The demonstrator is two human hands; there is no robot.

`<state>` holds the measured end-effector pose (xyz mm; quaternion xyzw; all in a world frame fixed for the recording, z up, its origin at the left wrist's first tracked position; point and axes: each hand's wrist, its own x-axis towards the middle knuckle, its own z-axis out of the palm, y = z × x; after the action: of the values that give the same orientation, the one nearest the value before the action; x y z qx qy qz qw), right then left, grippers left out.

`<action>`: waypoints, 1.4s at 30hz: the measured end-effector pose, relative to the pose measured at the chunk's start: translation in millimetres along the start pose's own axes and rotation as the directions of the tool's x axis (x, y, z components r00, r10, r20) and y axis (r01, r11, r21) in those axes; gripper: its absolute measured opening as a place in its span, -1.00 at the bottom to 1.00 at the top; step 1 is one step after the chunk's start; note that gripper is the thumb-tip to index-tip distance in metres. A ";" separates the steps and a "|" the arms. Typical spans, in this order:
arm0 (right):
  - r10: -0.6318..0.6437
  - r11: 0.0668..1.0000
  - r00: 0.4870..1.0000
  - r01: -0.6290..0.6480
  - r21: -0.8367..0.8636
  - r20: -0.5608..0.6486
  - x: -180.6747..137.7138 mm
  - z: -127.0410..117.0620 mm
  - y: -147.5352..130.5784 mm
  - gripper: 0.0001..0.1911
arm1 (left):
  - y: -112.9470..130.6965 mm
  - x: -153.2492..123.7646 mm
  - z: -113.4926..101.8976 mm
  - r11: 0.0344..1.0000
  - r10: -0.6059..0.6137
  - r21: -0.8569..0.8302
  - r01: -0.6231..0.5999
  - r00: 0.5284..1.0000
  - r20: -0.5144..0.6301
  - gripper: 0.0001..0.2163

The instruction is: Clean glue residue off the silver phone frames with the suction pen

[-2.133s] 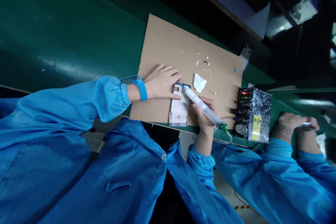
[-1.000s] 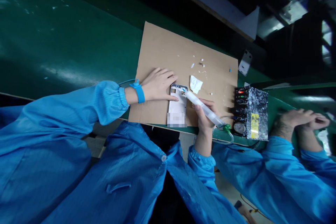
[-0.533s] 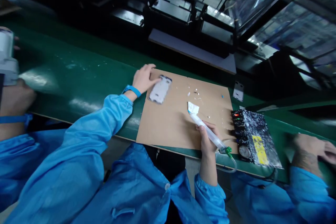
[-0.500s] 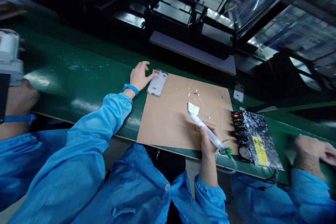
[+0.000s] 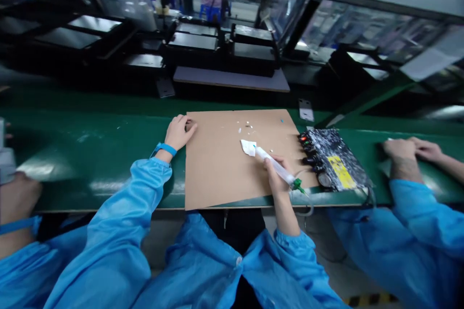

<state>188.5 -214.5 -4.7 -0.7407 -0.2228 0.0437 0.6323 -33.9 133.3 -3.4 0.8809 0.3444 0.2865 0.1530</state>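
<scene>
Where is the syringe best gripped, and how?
Probably around its middle, from the near side, as the right hand does: the syringe is long and slim, slants away leftward, and has a green fitting at its near end.

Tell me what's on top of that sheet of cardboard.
On the cardboard lie a white scrap, small white bits and a tiny blue piece. The right hand holds a syringe over it; whatever lies beneath that hand is hidden.

It's dim here, pale glare catching the green bench (image 5: 108,154) at left, a soft shadow on the cardboard (image 5: 217,169), the far background (image 5: 250,5) blurred and the edges stretched!
</scene>
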 end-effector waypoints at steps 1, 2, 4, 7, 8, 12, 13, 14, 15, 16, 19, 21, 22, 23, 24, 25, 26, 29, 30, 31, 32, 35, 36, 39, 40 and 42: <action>0.015 1.000 1.000 -0.015 0.007 -0.012 0.6 0.5 -0.2 -0.37 | 4.7 -1.3 2.1 0.999 0.040 0.026 -0.041 0.999 0.022 -0.74; 0.025 1.000 1.000 -0.025 0.015 -0.012 1.1 0.7 -0.5 -0.38 | 10.1 -2.6 3.7 0.995 0.076 0.056 -0.078 0.996 0.040 -0.73; 0.026 0.999 0.999 -0.027 0.026 0.024 1.3 0.5 -0.7 -0.41 | 24.4 -6.2 6.2 0.983 0.139 0.110 -0.146 0.988 0.071 -0.73; 0.009 1.000 0.995 -0.012 0.023 0.096 0.1 0.5 0.9 -0.47 | 55.2 -15.5 12.3 0.963 0.235 0.099 -0.251 0.961 0.147 -0.72; 0.004 1.000 0.995 -0.007 0.021 0.103 -0.2 0.6 1.8 -0.49 | 66.9 -19.5 15.7 0.957 0.266 0.067 -0.282 0.946 0.184 -0.71; -0.018 1.000 0.997 0.018 0.006 0.072 0.0 0.7 3.4 -0.53 | 109.2 -32.8 34.5 0.941 0.331 -0.032 -0.336 0.897 0.293 -0.70; -0.025 1.000 0.997 0.025 0.000 0.076 0.2 0.3 2.8 -0.53 | 117.6 -34.0 39.7 0.941 0.332 -0.042 -0.336 0.893 0.303 -0.70; -0.033 0.999 0.996 0.034 -0.004 0.086 0.4 -0.2 1.8 -0.54 | 125.1 -34.3 44.8 0.941 0.332 -0.049 -0.334 0.891 0.309 -0.70; -0.042 0.999 0.994 0.043 -0.008 0.104 0.5 -0.7 0.7 -0.55 | 131.7 -33.8 49.8 0.941 0.333 -0.057 -0.332 0.889 0.315 -0.70; -0.049 0.999 0.991 0.051 -0.013 0.123 0.5 -1.3 -0.4 -0.56 | 137.5 -32.7 54.6 0.941 0.336 -0.066 -0.333 0.886 0.320 -0.70; -0.074 0.997 0.985 0.079 -0.021 0.157 -0.1 -2.0 -1.9 -0.58 | 150.1 -29.5 67.4 0.934 0.356 -0.109 -0.339 0.876 0.325 -0.71; -0.090 0.996 0.982 0.094 -0.015 0.166 -1.1 -1.9 -1.8 -0.60 | 154.1 -29.2 73.5 0.929 0.368 -0.150 -0.338 0.877 0.309 -0.73; -0.092 0.995 0.982 0.095 -0.012 0.165 -1.8 -1.8 -1.7 -0.60 | 154.8 -29.7 75.5 0.925 0.377 -0.174 -0.338 0.877 0.299 -0.74; -0.087 0.996 0.982 0.091 -0.013 0.170 -2.5 -1.8 -1.9 -0.60 | 154.9 -30.3 76.8 0.919 0.386 -0.199 -0.340 0.876 0.289 -0.75; -0.080 0.996 0.982 0.085 -0.019 0.174 -3.3 -1.9 -2.3 -0.60 | 154.4 -30.9 77.3 0.913 0.395 -0.220 -0.343 0.875 0.279 -0.76; -0.075 0.996 0.981 0.081 -0.027 0.178 -4.1 -2.1 -3.0 -0.59 | 153.8 -31.4 77.2 0.909 0.402 -0.233 -0.346 0.874 0.271 -0.77; -0.074 0.996 0.981 0.082 -0.035 0.181 -4.8 -2.4 -3.9 -0.60 | 153.3 -31.8 76.7 0.907 0.405 -0.234 -0.349 0.874 0.267 -0.78; -0.074 0.996 0.983 0.080 -0.034 0.166 -6.0 -3.9 -7.0 -0.61 | 153.4 -31.9 74.3 0.909 0.411 -0.191 -0.369 0.869 0.274 -0.79; -0.064 0.997 0.987 0.069 -0.027 0.149 -6.1 -4.5 -8.2 -0.61 | 154.0 -31.8 73.7 0.909 0.414 -0.176 -0.378 0.867 0.276 -0.79; -0.048 0.998 0.990 0.052 -0.022 0.131 -6.2 -5.1 -9.3 -0.60 | 154.6 -31.7 73.1 0.909 0.415 -0.166 -0.382 0.867 0.276 -0.79; -0.033 0.999 0.994 0.035 -0.016 0.108 -6.2 -5.6 -10.6 -0.59 | 155.2 -31.5 72.7 0.911 0.410 -0.162 -0.379 0.871 0.271 -0.78; -0.006 1.000 1.000 0.006 0.009 0.024 -5.3 -6.9 -14.6 -0.57 | 155.4 -30.0 71.9 0.927 0.367 -0.184 -0.328 0.894 0.256 -0.77; -0.001 1.000 1.000 0.001 0.015 -0.007 -4.8 -7.1 -16.0 -0.56 | 154.9 -29.5 71.7 0.931 0.350 -0.198 -0.305 0.901 0.256 -0.77; 0.004 1.000 0.998 -0.002 0.028 -0.064 -3.2 -7.0 -19.2 -0.55 | 153.4 -29.2 71.1 0.935 0.327 -0.229 -0.270 0.908 0.264 -0.80; 0.004 1.000 0.998 -0.002 0.030 -0.069 -3.1 -6.7 -19.7 -0.55 | 153.3 -29.8 70.8 0.933 0.331 -0.234 -0.273 0.907 0.262 -0.82; 0.006 0.999 0.998 -0.004 0.036 -0.068 -3.5 -6.2 -19.4 -0.54 | 153.8 -31.8 70.0 0.926 0.343 -0.250 -0.282 0.905 0.250 -0.82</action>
<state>182.2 -219.6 14.3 -0.7310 -0.1987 0.0240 0.6524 69.6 -3.9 0.4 0.9361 0.1402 0.2098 0.2449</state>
